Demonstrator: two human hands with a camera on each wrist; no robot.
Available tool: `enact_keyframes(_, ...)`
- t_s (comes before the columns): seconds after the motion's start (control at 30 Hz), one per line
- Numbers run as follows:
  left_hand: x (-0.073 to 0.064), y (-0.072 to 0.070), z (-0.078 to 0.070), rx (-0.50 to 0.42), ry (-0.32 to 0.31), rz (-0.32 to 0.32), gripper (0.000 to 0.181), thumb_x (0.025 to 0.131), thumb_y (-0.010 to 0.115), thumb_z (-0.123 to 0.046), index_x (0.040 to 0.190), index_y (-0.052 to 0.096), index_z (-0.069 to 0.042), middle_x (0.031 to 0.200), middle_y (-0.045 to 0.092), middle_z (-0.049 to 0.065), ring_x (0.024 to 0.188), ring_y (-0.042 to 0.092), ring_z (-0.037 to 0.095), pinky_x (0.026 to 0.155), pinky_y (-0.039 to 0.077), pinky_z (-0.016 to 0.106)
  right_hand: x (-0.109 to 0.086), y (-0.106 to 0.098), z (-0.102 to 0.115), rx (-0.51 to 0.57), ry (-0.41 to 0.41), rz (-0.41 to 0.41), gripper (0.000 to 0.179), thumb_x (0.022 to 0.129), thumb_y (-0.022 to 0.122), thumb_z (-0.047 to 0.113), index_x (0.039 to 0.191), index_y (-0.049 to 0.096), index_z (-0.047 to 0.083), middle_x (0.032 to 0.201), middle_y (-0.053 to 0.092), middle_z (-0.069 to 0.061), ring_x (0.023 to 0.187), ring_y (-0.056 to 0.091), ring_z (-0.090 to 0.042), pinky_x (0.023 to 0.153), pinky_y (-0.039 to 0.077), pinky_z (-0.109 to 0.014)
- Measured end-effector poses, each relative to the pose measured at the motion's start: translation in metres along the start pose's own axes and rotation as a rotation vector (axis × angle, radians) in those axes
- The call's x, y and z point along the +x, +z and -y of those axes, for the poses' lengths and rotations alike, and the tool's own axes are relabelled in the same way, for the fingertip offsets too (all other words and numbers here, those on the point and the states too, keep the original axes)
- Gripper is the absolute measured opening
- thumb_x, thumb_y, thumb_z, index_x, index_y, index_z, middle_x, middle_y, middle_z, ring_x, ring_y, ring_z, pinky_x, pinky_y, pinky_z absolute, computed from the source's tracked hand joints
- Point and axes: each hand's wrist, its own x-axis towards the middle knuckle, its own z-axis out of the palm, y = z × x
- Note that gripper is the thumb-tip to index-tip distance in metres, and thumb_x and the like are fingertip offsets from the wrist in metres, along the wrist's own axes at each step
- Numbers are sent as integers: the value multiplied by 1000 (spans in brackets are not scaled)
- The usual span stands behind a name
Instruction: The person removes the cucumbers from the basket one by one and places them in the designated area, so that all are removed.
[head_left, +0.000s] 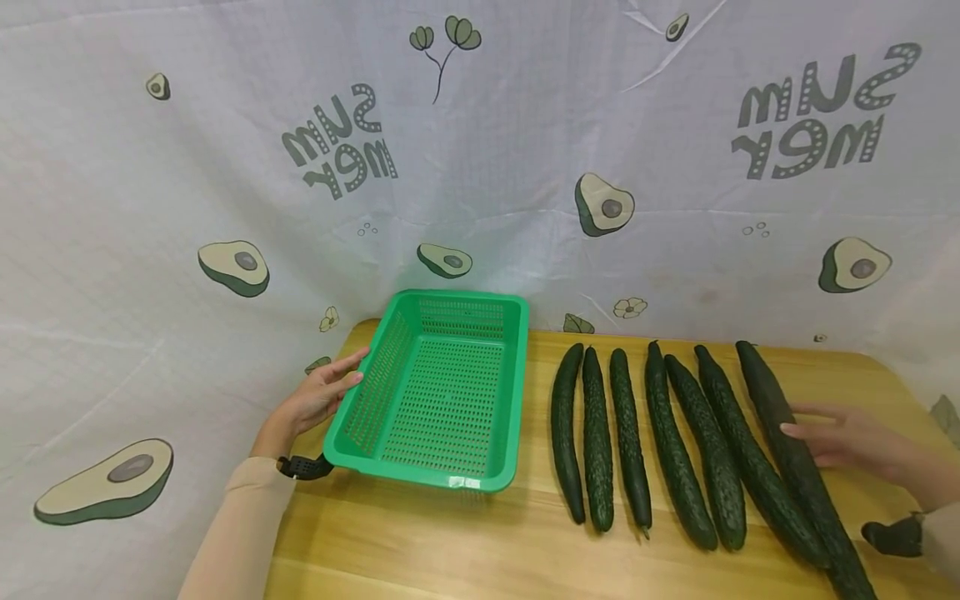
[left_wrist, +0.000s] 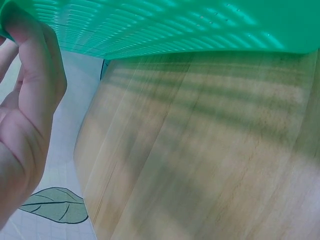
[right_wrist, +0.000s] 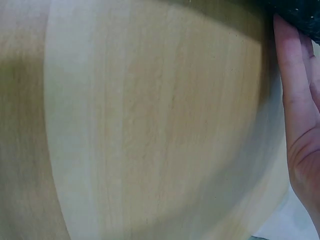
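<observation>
My left hand (head_left: 318, 398) grips the left rim of a green perforated plastic basket (head_left: 517, 400). The basket holds nothing and its near side appears slightly raised off the table. In the left wrist view, the fingers (left_wrist: 35, 75) meet the basket's edge (left_wrist: 200, 30) at upper left. At the right, my right hand (head_left: 847, 437) holds the rightmost long dark-green cucumber (head_left: 765, 387), its thumb lying across it. That cucumber's lower part runs past the frame's bottom edge. The right wrist view shows straight-looking fingers (right_wrist: 295, 75) against the cucumber (right_wrist: 305, 15); the far fingertips are hidden.
Several more cucumbers lie side by side, lengthwise, between basket and right hand, including a curved one (head_left: 566, 433) nearest the basket and a bumpy one (head_left: 750, 450) beside the held one. Beneath is a wooden table (head_left: 480, 558). A white printed cloth (head_left: 525, 125) hangs behind.
</observation>
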Motion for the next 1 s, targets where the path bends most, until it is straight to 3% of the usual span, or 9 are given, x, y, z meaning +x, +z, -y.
enact_keyframes(0.23,-1,0,2,-28,-7,-7,60,108,47,-11,161,19,-9,165,-1,19,48,31,3,46,32,16,-2,2,1,-4,9,-8,82,107,51,31,147,4,-24,141,25,-51,114,55,-55,85,55,-47)
enact_keyframes(0.43,-1,0,0,-33,-10,-7,60,108,47,-12,160,20,-10,165,0,16,49,32,2,46,33,16,-3,2,1,26,-4,-5,76,106,52,28,147,14,-24,139,33,-49,111,59,-52,84,56,-46)
enact_keyframes(0.53,0,0,0,-35,-6,-2,59,108,47,-12,160,20,-9,165,0,16,48,32,2,46,33,16,-4,0,0,73,-9,7,54,106,54,26,149,41,-3,137,40,-46,109,62,-47,84,56,-45)
enact_keyframes(0.6,0,-1,1,-36,-3,-1,59,108,47,-11,160,20,-9,165,-1,15,48,32,2,46,33,16,-5,-1,-1,119,-18,26,33,106,54,23,138,57,19,135,47,-42,107,64,-42,84,56,-45)
enact_keyframes(0.67,0,-1,2,-37,0,0,59,108,46,-11,160,19,-8,165,-2,16,48,32,2,47,33,16,-5,-2,-3,166,-18,47,24,106,53,21,119,62,39,132,54,-34,105,67,-35,84,56,-44)
enact_keyframes(0.83,0,-1,0,-36,3,2,60,108,46,-11,160,17,-8,165,-3,17,47,31,2,46,32,16,-5,-3,-5,209,-26,69,29,107,51,19,111,62,45,130,58,-22,103,68,-28,84,56,-44)
enact_keyframes(1.0,-1,0,0,-40,-12,3,60,108,47,-13,161,19,-11,166,-1,13,46,33,1,45,32,16,-6,-3,-7,191,-35,50,26,107,51,20,116,61,42,134,53,-32,107,65,-34,85,56,-44)
